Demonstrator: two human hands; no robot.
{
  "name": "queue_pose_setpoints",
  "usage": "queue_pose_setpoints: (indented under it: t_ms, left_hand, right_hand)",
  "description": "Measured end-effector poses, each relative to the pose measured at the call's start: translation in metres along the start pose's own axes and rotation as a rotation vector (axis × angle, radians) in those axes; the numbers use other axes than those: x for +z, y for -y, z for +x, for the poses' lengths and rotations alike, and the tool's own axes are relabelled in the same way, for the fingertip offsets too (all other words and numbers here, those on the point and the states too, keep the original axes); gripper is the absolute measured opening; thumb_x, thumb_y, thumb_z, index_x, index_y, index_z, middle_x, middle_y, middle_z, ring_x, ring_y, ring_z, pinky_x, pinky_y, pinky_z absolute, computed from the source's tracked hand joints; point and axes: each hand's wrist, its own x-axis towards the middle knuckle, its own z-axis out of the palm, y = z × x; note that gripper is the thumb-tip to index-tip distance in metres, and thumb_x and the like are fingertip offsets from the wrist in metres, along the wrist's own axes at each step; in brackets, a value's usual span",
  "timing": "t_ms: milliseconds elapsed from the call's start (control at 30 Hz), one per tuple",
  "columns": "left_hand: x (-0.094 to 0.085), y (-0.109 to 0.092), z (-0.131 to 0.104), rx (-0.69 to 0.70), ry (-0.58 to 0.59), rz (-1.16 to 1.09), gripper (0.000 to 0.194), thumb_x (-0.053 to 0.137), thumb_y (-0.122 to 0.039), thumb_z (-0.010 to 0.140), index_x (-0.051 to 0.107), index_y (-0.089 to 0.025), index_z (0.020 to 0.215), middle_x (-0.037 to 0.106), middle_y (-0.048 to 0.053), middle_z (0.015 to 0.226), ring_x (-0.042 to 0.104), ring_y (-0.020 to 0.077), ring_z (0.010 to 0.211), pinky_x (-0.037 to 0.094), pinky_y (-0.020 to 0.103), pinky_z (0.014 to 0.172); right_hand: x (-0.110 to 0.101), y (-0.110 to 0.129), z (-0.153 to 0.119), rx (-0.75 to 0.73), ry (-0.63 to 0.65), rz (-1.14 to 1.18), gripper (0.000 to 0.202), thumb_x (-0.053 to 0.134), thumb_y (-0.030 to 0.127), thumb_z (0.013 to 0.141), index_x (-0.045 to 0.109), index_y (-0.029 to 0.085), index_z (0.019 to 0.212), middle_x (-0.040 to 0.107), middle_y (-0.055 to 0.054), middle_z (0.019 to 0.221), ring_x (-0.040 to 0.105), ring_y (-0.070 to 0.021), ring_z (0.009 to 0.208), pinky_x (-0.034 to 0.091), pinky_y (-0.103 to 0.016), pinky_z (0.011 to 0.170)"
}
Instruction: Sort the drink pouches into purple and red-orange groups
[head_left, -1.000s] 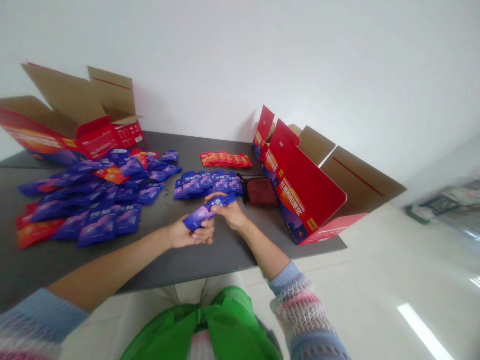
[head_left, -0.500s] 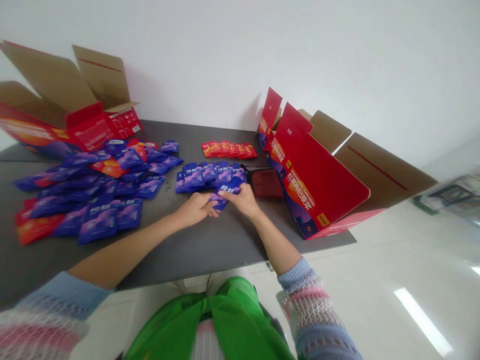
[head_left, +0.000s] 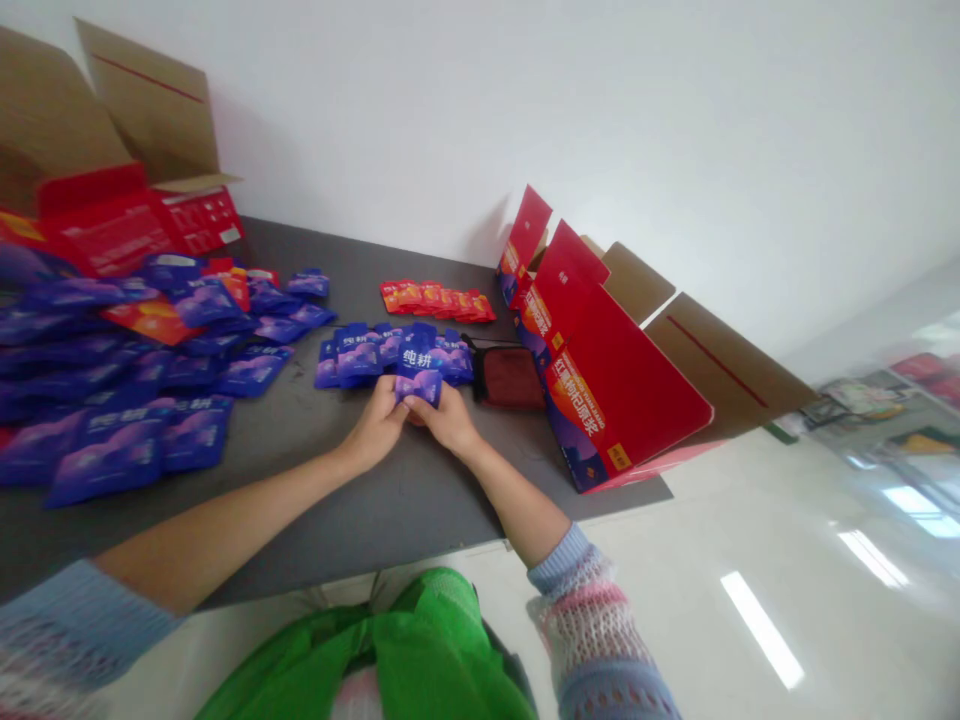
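Between my hands is a blue-purple sachet (head_left: 418,372) with white lettering, its printed face turned up toward me. My left hand (head_left: 379,425) grips its lower left edge. On the lower right, my right hand (head_left: 448,415) pinches it with the thumb on top. Just behind the held sachet lies a row of overlapping blue sachets (head_left: 358,355), partly hidden by it. Farther back, several red-orange sachets (head_left: 437,300) form another overlapping row.
A large heap of blue sachets (head_left: 112,440), with some red ones mixed in, covers the table's left. Open red cartons (head_left: 622,370) stand at right, another open carton (head_left: 105,220) at back left. A dark brown pouch (head_left: 510,377) lies beside the right cartons.
Both hands have drawn together around the sachet, which now faces up with its lettering more visible. The camera view has turned slightly to the right.
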Motion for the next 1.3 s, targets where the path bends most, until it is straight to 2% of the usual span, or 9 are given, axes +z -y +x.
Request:
queue_pose_setpoints:
  t_ms: [167, 367, 433, 533, 633, 867, 1033, 1167, 1300]
  left_hand:
    - [0.001, 0.001, -0.001, -0.043, 0.013, -0.005, 0.025, 0.065, -0.026, 0.084, 0.049, -0.02, 0.102, 0.061, 0.003, 0.093, 0.062, 0.0186, 0.09, 0.054, 0.036, 0.084]
    - [-0.003, 0.004, 0.002, -0.05, 0.109, 0.067, 0.026, 0.06, -0.019, 0.082, 0.051, -0.019, 0.106, 0.062, 0.001, 0.087, 0.063, 0.0152, 0.076, 0.054, 0.033, 0.076]
    - [-0.005, 0.002, 0.001, -0.058, 0.127, 0.125, 0.022, 0.057, -0.019, 0.084, 0.051, -0.018, 0.105, 0.062, -0.001, 0.079, 0.062, 0.0142, 0.069, 0.053, 0.031, 0.071]
    - [-0.006, -0.003, 0.0, -0.054, 0.155, 0.122, 0.018, 0.055, -0.022, 0.087, 0.05, -0.018, 0.103, 0.064, -0.002, 0.074, 0.063, 0.0145, 0.064, 0.053, 0.031, 0.067]
    - [-0.006, -0.006, -0.001, -0.064, 0.197, 0.109, 0.018, 0.056, -0.029, 0.09, 0.049, -0.018, 0.103, 0.066, -0.001, 0.071, 0.064, 0.0153, 0.062, 0.053, 0.03, 0.064]
    - [-0.008, -0.011, 0.001, -0.071, 0.358, 0.126, 0.03, 0.059, -0.039, 0.089, 0.052, -0.016, 0.106, 0.068, 0.0, 0.072, 0.067, 0.0162, 0.058, 0.053, 0.029, 0.06]
    - [-0.009, -0.013, 0.001, -0.072, 0.355, 0.135, 0.024, 0.061, -0.037, 0.087, 0.054, -0.017, 0.1, 0.07, 0.0, 0.075, 0.066, 0.0143, 0.057, 0.052, 0.027, 0.059]
    - [-0.009, -0.015, 0.0, -0.062, 0.382, 0.139, 0.024, 0.059, -0.037, 0.089, 0.054, -0.016, 0.1, 0.072, 0.005, 0.088, 0.065, 0.0128, 0.058, 0.052, 0.027, 0.059]
    - [-0.01, -0.017, 0.0, -0.058, 0.395, 0.159, 0.021, 0.057, -0.035, 0.09, 0.054, -0.015, 0.094, 0.069, 0.005, 0.082, 0.064, 0.0135, 0.058, 0.052, 0.029, 0.06]
  right_hand:
    - [-0.001, 0.012, -0.007, -0.019, -0.075, -0.295, 0.018, 0.063, 0.033, 0.089, 0.063, 0.018, 0.099, 0.072, -0.008, 0.097, 0.067, -0.0225, 0.089, 0.05, -0.032, 0.082]
    - [-0.008, 0.016, -0.004, 0.029, -0.002, -0.352, 0.028, 0.069, 0.017, 0.081, 0.062, 0.017, 0.108, 0.073, -0.009, 0.107, 0.069, -0.0239, 0.097, 0.052, -0.033, 0.088]
    - [-0.01, 0.015, -0.002, 0.023, 0.02, -0.372, 0.024, 0.067, 0.014, 0.082, 0.063, 0.016, 0.105, 0.074, -0.009, 0.105, 0.069, -0.0235, 0.096, 0.052, -0.032, 0.087]
    - [-0.011, 0.01, 0.0, 0.034, 0.041, -0.4, 0.002, 0.064, 0.015, 0.085, 0.065, 0.016, 0.086, 0.074, -0.007, 0.088, 0.07, -0.0228, 0.089, 0.053, -0.031, 0.082]
    - [-0.011, 0.003, 0.001, 0.088, 0.091, -0.282, 0.015, 0.063, 0.015, 0.087, 0.062, 0.016, 0.072, 0.07, -0.003, 0.071, 0.071, -0.0192, 0.078, 0.055, -0.026, 0.073]
    - [-0.015, -0.006, 0.006, 0.312, 0.152, 0.055, 0.02, 0.065, 0.01, 0.083, 0.061, 0.014, 0.065, 0.066, -0.002, 0.061, 0.067, -0.0142, 0.053, 0.056, -0.025, 0.053]
    - [-0.023, -0.002, 0.008, 0.337, 0.159, 0.159, 0.021, 0.081, 0.018, 0.072, 0.063, 0.013, 0.063, 0.065, 0.0, 0.057, 0.063, -0.0105, 0.05, 0.055, -0.021, 0.052]
    - [-0.03, 0.005, 0.007, 0.274, 0.203, 0.047, 0.029, 0.082, 0.031, 0.073, 0.064, 0.012, 0.06, 0.065, 0.0, 0.056, 0.06, -0.0092, 0.048, 0.049, -0.02, 0.051]
    - [-0.03, 0.013, 0.004, 0.235, 0.117, -0.115, 0.031, 0.083, 0.039, 0.071, 0.068, 0.013, 0.064, 0.064, 0.0, 0.054, 0.058, -0.0088, 0.046, 0.041, -0.019, 0.049]
